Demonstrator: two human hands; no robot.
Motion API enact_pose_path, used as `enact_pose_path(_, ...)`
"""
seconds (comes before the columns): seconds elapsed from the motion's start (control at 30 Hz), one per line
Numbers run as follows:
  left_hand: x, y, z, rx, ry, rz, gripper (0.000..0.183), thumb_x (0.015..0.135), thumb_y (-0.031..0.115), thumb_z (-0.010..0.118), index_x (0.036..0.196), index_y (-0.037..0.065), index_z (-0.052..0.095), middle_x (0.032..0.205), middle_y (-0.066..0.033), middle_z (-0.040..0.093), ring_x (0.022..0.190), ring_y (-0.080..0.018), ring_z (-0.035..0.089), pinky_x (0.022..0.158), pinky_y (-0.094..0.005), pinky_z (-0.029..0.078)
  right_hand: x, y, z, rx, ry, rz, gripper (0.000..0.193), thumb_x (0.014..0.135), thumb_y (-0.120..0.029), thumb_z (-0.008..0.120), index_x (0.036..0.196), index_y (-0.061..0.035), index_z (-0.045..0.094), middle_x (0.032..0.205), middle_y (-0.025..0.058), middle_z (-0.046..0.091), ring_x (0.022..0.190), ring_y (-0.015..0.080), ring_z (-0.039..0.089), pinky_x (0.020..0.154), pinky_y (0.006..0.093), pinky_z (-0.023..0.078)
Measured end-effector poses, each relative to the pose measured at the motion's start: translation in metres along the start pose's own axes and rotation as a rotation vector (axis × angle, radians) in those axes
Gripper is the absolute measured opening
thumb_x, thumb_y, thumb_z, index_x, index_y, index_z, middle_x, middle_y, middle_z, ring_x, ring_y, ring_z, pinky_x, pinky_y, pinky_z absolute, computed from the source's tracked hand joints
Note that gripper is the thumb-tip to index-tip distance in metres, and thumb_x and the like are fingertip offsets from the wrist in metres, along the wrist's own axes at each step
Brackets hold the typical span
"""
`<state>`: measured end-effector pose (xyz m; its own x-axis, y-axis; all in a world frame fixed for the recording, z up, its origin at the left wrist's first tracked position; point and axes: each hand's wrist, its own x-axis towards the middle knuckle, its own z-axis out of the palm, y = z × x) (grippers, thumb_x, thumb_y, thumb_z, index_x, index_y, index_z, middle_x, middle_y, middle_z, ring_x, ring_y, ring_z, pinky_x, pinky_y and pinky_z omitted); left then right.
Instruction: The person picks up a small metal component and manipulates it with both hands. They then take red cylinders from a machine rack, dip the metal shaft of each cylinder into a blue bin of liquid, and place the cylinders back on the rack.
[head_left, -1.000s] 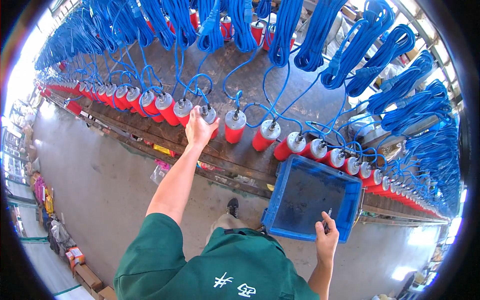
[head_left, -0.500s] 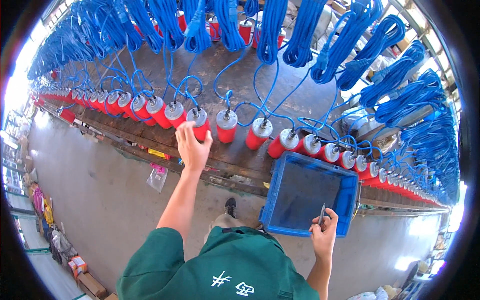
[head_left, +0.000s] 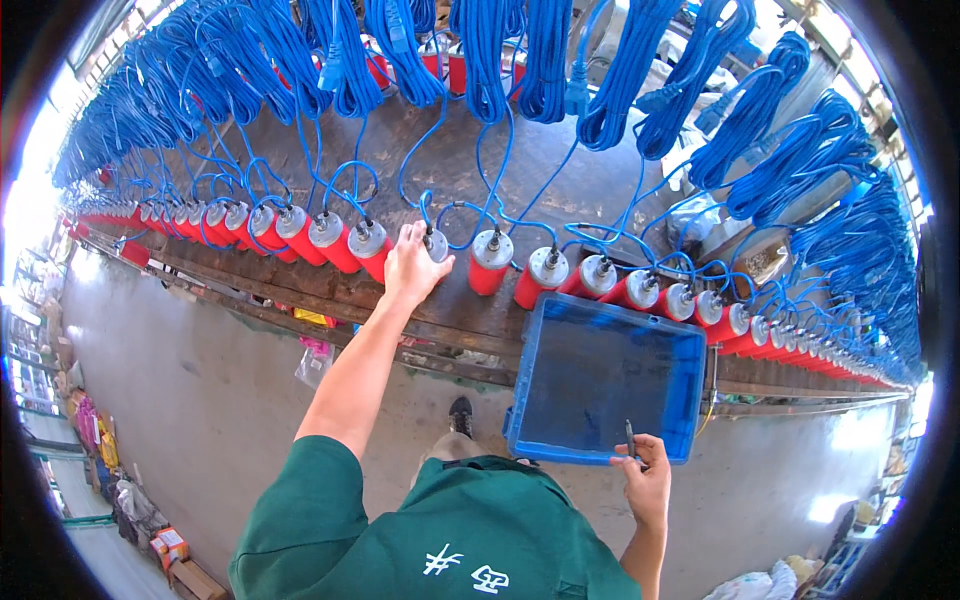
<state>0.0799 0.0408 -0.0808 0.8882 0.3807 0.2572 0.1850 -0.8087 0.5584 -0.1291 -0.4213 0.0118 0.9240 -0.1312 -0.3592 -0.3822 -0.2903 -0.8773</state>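
Observation:
My left hand reaches out to a row of red cylinders with round silver caps. Its fingers close around the top of one cylinder, hiding most of the red body. A blue cable rises from that cap. Just to the right, another red cylinder stands apart, and one is close on the left. Low on the right, my right hand pinches a slim, dark pen-like tool, held upright over the near edge of a blue plastic crate.
Looped blue cable bundles hang along the far side of the dark worktable. The red row curves away both ways, with cables draped behind it. The blue crate sits against the table's near edge. Cartons lie at lower left.
My left hand has moved from beside one cylinder onto the one to its right, and its fingers have closed around it. The view has shifted slightly right. My right hand still holds the tool.

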Motion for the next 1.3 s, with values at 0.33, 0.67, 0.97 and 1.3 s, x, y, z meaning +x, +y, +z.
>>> enact_pose_path(0.33, -0.083, 0.071, -0.080, -0.509, 0.107, -0.086, 0.052, 0.076, 0.020, 0.092, 0.115, 0.000, 0.065, 0.093, -0.0040, 0.068, 0.087, -0.0130, 0.065, 0.079, -0.0322, 0.055, 0.016, -0.003, -0.029, 0.045, -0.086, -0.054, 0.020, 0.100, 0.000, 0.059, 0.119, 0.0008, 0.052, 0.107, 0.0160, 0.072, 0.079, 0.0160, 0.068, 0.070, 0.0283, 0.057)
enact_pose_path(0.67, -0.164, 0.103, -0.051, -1.239, -0.161, -0.706, 0.050, 0.092, 0.033, 0.076, 0.127, 0.002, 0.058, 0.109, -0.0141, 0.071, 0.091, -0.0313, 0.077, 0.064, -0.0511, 0.069, 0.040, 0.005, -0.046, 0.191, -0.285, 0.099, 0.025, 0.106, -0.013, 0.059, 0.125, 0.0015, 0.061, 0.103, 0.0096, 0.074, 0.080, 0.0092, 0.061, 0.068, 0.0247, 0.051)
enact_pose_path(0.97, -0.186, 0.118, -0.016, -1.211, -0.362, -0.906, 0.063, 0.097, 0.057, 0.060, 0.133, 0.005, 0.057, 0.126, -0.0183, 0.071, 0.114, -0.0333, 0.072, 0.093, -0.0499, 0.063, 0.060, 0.015, -0.034, 0.434, -0.423, 0.014, 0.031, 0.112, -0.012, 0.051, 0.138, 0.0036, 0.055, 0.115, 0.0150, 0.067, 0.091, 0.0195, 0.072, 0.080, 0.0323, 0.061)
enact_pose_path(1.3, -0.184, 0.120, -0.016, -1.246, -0.370, -0.844, 0.060, 0.098, 0.052, 0.059, 0.130, 0.001, 0.057, 0.121, -0.0212, 0.072, 0.105, -0.0356, 0.075, 0.085, -0.0524, 0.066, 0.094, 0.003, -0.003, 0.487, -0.501, -0.082, 0.027, 0.113, -0.021, 0.049, 0.131, -0.0011, 0.055, 0.115, 0.0113, 0.067, 0.082, 0.0179, 0.072, 0.070, 0.0283, 0.054)
